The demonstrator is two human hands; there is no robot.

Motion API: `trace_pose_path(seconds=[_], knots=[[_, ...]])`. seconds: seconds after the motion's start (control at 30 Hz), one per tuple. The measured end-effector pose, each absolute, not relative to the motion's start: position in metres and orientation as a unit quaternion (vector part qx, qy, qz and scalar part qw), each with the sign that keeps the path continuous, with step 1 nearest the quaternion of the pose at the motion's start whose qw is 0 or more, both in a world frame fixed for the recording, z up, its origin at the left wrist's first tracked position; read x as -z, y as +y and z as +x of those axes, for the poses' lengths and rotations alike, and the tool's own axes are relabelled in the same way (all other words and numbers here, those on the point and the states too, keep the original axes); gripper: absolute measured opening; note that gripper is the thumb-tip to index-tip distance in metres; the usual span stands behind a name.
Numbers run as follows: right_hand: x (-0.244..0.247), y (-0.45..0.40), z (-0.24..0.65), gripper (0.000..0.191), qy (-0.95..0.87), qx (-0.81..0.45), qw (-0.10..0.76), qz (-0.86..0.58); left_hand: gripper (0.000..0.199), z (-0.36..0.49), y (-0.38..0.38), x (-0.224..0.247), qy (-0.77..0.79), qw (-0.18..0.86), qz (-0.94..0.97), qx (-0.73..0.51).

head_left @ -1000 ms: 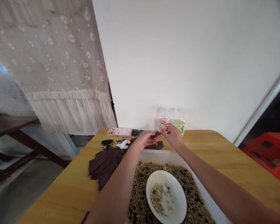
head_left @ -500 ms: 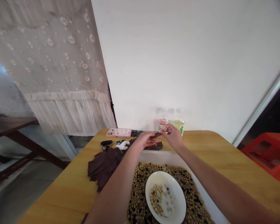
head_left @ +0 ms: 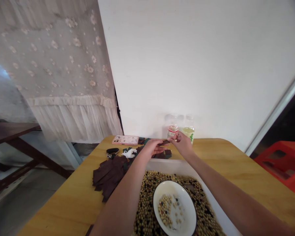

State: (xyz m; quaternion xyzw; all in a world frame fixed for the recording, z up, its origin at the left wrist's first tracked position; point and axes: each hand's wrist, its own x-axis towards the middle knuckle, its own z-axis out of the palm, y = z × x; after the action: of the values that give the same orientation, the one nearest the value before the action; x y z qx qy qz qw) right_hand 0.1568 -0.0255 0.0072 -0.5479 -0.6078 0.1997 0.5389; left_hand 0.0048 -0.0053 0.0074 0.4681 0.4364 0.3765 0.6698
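The right hand [head_left: 183, 145] pinches a dark strip [head_left: 164, 142] above the desk [head_left: 64, 209], the open left hand [head_left: 150, 147] just beside it. A heap of strips [head_left: 108, 173] already lies sorted out (the white bowl [head_left: 159, 193] holds only a few of the mixed beans [head_left: 147, 200]).

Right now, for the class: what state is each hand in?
Left hand: open, reaching to the dark brown strip; contact cannot be told.
Right hand: pinched shut, holding that strip.

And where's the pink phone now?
In the head view, the pink phone lies at the wooden table's far edge, just left of dark brown strips.
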Motion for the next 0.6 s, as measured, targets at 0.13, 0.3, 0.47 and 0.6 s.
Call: trace_pose_path(seconds=[0.13, 0.3, 0.47, 0.6], knots=[[-0.0074, -0.0272, 0.1542, 0.029, -0.623, -0.208, 0.535, -0.531, 0.017, 0.0044, -0.0051, -0.0075, 0.438, 0.673, 0.461, -0.378], [-0.0058, -0.0245, 0.1551, 0.03, -0.614, -0.2, 0.55, -0.529, 0.018, 0.0052, -0.005, -0.0072, 0.428, 0.678, 0.469, -0.371], [-0.0054, -0.024, 0.1548, 0.03, -0.615, -0.198, 0.546, -0.534, 0.017, 0.005, -0.0048, -0.0067, 0.433, 0.677, 0.459, -0.378], [-0.0045, -0.0234, 0.1554, 0.027, -0.624, -0.2, 0.539, -0.529, 0.016, 0.0047, -0.0047, -0.0069, 0.431, 0.677, 0.462, -0.378]])
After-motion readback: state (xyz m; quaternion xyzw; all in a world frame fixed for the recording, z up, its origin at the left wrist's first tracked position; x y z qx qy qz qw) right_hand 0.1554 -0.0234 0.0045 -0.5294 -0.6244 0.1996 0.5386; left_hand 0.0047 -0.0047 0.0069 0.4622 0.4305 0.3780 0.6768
